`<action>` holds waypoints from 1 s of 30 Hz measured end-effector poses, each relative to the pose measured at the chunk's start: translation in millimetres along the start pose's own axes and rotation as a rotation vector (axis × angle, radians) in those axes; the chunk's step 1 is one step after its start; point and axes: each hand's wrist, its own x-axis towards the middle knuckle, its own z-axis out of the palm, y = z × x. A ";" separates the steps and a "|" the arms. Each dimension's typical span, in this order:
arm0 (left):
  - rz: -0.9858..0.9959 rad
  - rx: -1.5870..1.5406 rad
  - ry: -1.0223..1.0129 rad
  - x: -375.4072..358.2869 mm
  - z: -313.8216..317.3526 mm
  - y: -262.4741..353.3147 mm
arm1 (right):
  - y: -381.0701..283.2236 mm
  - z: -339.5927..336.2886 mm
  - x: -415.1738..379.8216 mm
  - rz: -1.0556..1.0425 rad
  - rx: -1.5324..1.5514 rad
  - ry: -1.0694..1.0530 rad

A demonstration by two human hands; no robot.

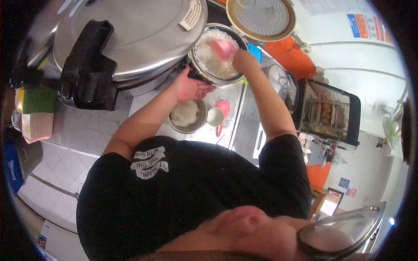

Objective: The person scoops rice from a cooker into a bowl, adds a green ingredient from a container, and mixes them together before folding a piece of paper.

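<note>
My right hand point(245, 62) is closed around a pink scoop point(223, 48) that rests in the white rice point(208, 54) inside a rice cooker pot point(235, 79). Part of the scoop's handle is hidden by the fingers. My left hand point(193, 88) lies against the near left side of the pot, thumb up by the rim and fingers stretched out. Just below it stands a metal bowl point(193, 128) with a mound of rice point(184, 114) in it. Beside the bowl are a small white cup point(215, 117) and a pinkish-red paddle point(224, 105).
A large steel pressure cooker point(139, 39) with a black handle point(89, 65) crowds the left. The round lid point(261, 17) stands raised behind the rice pot. To the right are a glass-fronted food display case point(328, 111) and a clear lidded container point(277, 80). A green-and-white box point(37, 113) sits far left.
</note>
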 end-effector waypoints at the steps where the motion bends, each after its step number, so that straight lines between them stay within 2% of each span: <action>1: -0.002 0.003 -0.010 0.3 0.1 2.7 | -6.0 -0.4 -1.0 -0.038 0.005 -0.012; 3: -0.006 -0.004 -0.022 1.4 -1.8 1.7 | -16.8 -1.9 -1.3 -0.077 0.010 -0.028; 5: -0.016 0.009 -0.040 1.9 -3.3 2.2 | -28.0 -7.8 -3.4 -0.244 -0.096 -0.148; 9: 0.007 0.026 -0.017 0.5 -1.9 2.1 | -51.9 -21.2 -6.5 -0.309 -0.052 -0.149; 11: -0.002 0.058 -0.009 0.3 -3.2 2.5 | -49.0 -23.1 -1.3 0.015 0.393 -0.396; 12: -0.004 0.058 -0.009 -0.9 -4.3 2.5 | -44.0 -23.4 0.7 0.016 0.394 -0.397; 14: -0.013 0.103 0.023 -4.8 -3.3 3.2 | -25.3 -25.1 6.3 -0.116 0.362 -0.489; 15: -0.008 0.107 0.022 -6.3 -4.8 3.6 | -14.6 -19.8 10.8 -0.119 0.360 -0.483; 17: -0.025 0.226 0.169 -13.1 -10.6 2.6 | 2.5 -5.1 14.1 -0.382 0.422 -0.473; 18: -0.018 0.228 0.176 -22.3 -14.4 0.4 | 8.3 -2.0 13.0 -0.391 0.424 -0.468; 20: -0.031 0.352 0.114 -52.7 -22.3 -13.3 | 17.2 0.0 4.3 -0.229 0.669 -0.534; 22: 0.021 0.484 0.154 -95.5 -33.4 -31.9 | 35.8 5.6 -3.1 -0.106 0.808 -0.522; 24: 0.012 0.556 0.253 -145.2 -42.7 -48.4 | 29.4 -15.3 -31.1 0.214 1.028 -0.482; 25: 0.007 0.516 0.310 -169.9 -43.9 -57.6 | 35.6 -5.1 -35.0 0.220 1.042 -0.495; 26: 0.001 0.471 0.368 -193.8 -45.9 -67.7 | 48.2 7.1 -35.9 0.246 1.136 -0.415; 27: -0.014 0.462 0.378 -214.9 -50.9 -76.7 | 57.0 17.7 -40.4 0.272 1.225 -0.332; 29: 0.095 0.460 0.393 -251.6 -62.8 -95.2 | 58.4 10.4 -59.1 0.296 1.318 -0.332; 30: 0.083 0.448 0.401 -266.6 -70.0 -105.1 | 58.5 8.8 -69.2 0.313 1.404 -0.313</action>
